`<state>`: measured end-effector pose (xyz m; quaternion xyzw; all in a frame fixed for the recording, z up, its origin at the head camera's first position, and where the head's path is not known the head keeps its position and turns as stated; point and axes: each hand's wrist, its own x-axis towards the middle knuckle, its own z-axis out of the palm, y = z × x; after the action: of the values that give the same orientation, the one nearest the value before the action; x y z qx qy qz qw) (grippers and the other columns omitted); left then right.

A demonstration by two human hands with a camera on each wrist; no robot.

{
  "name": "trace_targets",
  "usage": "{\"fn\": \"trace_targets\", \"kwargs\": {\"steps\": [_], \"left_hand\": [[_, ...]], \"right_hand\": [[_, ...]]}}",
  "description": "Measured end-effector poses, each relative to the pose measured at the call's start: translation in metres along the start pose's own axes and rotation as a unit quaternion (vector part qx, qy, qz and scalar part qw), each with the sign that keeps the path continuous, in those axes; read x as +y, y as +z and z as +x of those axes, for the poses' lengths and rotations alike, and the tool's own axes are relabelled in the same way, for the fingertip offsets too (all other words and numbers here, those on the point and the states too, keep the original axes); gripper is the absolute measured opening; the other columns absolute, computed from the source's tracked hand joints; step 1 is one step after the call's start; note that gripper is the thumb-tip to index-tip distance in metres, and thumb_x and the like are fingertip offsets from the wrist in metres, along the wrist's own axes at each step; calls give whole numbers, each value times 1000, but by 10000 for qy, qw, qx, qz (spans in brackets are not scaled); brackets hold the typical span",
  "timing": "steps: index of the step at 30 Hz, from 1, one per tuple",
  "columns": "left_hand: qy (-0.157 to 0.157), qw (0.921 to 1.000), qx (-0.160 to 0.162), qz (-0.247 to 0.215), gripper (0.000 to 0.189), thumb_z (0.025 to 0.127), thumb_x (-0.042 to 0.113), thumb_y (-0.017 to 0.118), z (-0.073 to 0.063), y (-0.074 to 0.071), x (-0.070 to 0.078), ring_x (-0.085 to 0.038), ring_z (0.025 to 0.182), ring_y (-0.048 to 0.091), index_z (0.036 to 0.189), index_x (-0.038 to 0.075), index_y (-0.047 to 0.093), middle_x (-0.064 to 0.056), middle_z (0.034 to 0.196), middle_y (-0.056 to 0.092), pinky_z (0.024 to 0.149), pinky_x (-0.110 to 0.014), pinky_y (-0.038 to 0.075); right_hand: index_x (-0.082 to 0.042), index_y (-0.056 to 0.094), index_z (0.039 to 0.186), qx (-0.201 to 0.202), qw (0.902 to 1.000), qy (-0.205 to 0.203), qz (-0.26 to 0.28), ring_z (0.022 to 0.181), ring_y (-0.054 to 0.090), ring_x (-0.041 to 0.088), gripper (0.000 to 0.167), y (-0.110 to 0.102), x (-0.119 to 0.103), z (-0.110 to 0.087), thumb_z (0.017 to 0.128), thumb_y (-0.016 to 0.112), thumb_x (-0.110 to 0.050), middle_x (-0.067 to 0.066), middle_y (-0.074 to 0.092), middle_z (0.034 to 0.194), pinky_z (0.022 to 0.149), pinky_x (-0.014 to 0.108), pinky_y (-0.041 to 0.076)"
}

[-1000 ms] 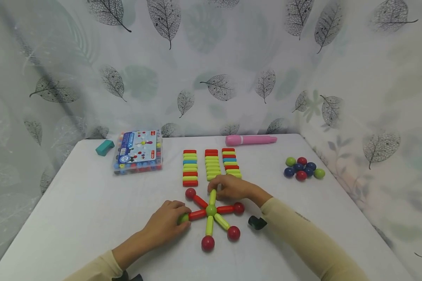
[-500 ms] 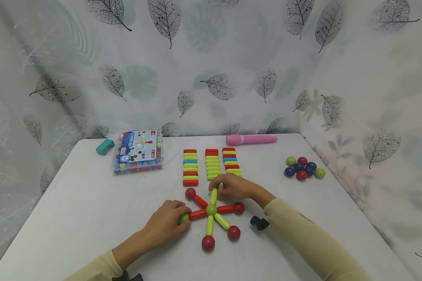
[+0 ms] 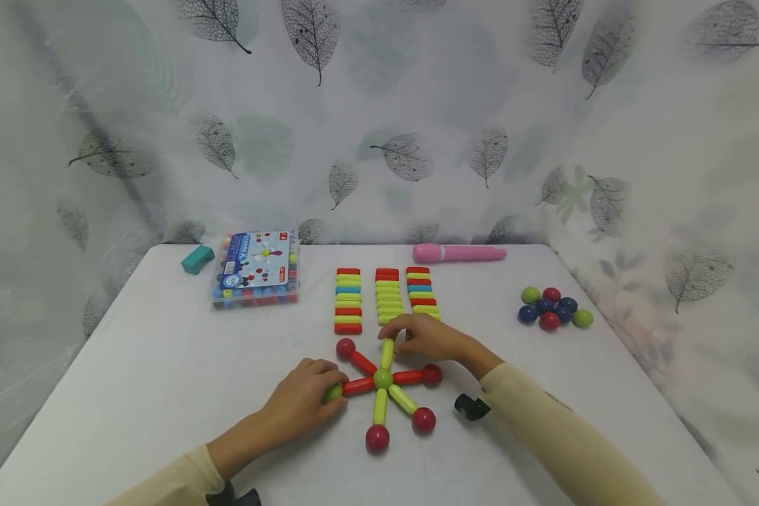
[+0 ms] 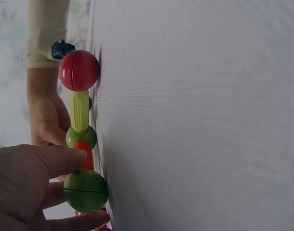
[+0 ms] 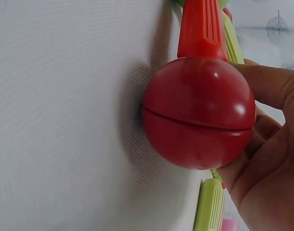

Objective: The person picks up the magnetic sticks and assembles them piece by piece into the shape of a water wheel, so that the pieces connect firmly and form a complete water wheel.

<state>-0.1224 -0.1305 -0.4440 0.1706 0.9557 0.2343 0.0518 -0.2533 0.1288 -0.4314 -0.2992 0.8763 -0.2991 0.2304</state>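
Note:
A star of magnetic rods spreads from a green centre ball (image 3: pixel 383 379) on the white table. My left hand (image 3: pixel 300 397) holds the green end ball (image 4: pixel 86 192) of its left red rod (image 3: pixel 358 386), fingers and thumb around it. At the far side, my right hand (image 3: pixel 426 337) pinches the upper end of a yellow-green rod (image 3: pixel 387 353) that joins the centre ball. Red balls cap the other arms, such as the near red ball (image 3: pixel 377 438) and the right red ball (image 3: pixel 432 374). That right ball looms large before my palm in the right wrist view.
Three columns of loose rods (image 3: pixel 348 302) lie beyond the star. A clear box of pieces (image 3: pixel 256 270) and a teal block (image 3: pixel 197 259) sit at the back left. A pink pen-shaped thing (image 3: pixel 460 254) lies at the back edge, with several loose balls (image 3: pixel 549 322) to the right.
The head view has shifted slightly, so everything sits a little further right. The yellow-green rod leans a touch more to the right in my right hand; my left hand stays on its ball.

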Motion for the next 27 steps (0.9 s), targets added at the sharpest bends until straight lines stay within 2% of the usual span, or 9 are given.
{"fn": "trace_targets", "kwargs": {"steps": [6,11,13,15,19,21,23,25,27], "left_hand": [[26,10000,-36,-17,37,83,28,84,2,-1,3,-24,112,59,116,14,75,-6,119,69,94,-45,57],[46,10000,-52,-8,36,84,28,83,2,0,2,-24,111,58,117,15,75,-6,120,68,93,-45,57],[61,10000,-44,12,35,85,28,83,2,0,2,-24,111,58,117,16,75,-6,120,68,93,-44,57],[78,10000,-35,30,35,85,28,82,2,0,1,-24,111,58,117,17,75,-6,120,68,92,-44,57],[82,10000,1,54,34,85,29,82,1,0,1,-21,109,58,117,18,75,-4,118,68,89,-41,58],[69,10000,33,37,34,85,29,83,1,0,3,-20,108,58,117,19,75,-3,117,68,88,-40,58],[33,10000,57,-14,35,85,29,83,1,0,3,-20,107,58,118,19,75,-2,116,68,87,-39,58],[-7,9999,74,-81,39,85,28,83,1,0,4,-20,108,58,122,20,73,-2,117,68,87,-40,59],[-45,9998,79,-159,43,85,27,83,1,0,5,-21,110,59,126,21,71,-2,119,67,88,-40,59]], "right_hand": [[-24,69,130,249,9990,143,336,106,58,18,38,-7,10,-9,93,75,-18,-7,67,119,84,32,56],[-18,66,133,1065,9885,474,964,103,60,26,39,-35,35,-40,95,73,-26,3,66,123,82,37,56],[-14,64,135,1699,9731,623,1422,100,61,28,41,-52,52,-61,97,71,-28,7,65,126,79,35,55],[-13,63,134,2501,9455,772,1939,88,60,23,41,-70,74,-84,97,71,-29,6,65,122,69,30,52],[-12,65,128,4228,8567,1124,2732,74,54,12,32,-106,118,-126,97,71,-21,-6,64,109,56,21,46],[-15,64,130,4694,8302,1558,2574,78,54,8,34,-119,138,-145,98,70,-23,-11,62,108,58,17,47],[-15,60,138,4795,8216,1988,2357,86,54,9,41,-127,155,-161,99,68,-27,-7,61,117,65,16,48],[-15,53,148,4618,8296,2419,2000,91,54,10,52,-129,171,-175,101,64,-33,1,58,131,71,18,50],[-16,44,155,4247,8444,2770,1729,94,54,12,61,-128,183,-186,102,61,-39,8,52,145,78,25,48]]}}
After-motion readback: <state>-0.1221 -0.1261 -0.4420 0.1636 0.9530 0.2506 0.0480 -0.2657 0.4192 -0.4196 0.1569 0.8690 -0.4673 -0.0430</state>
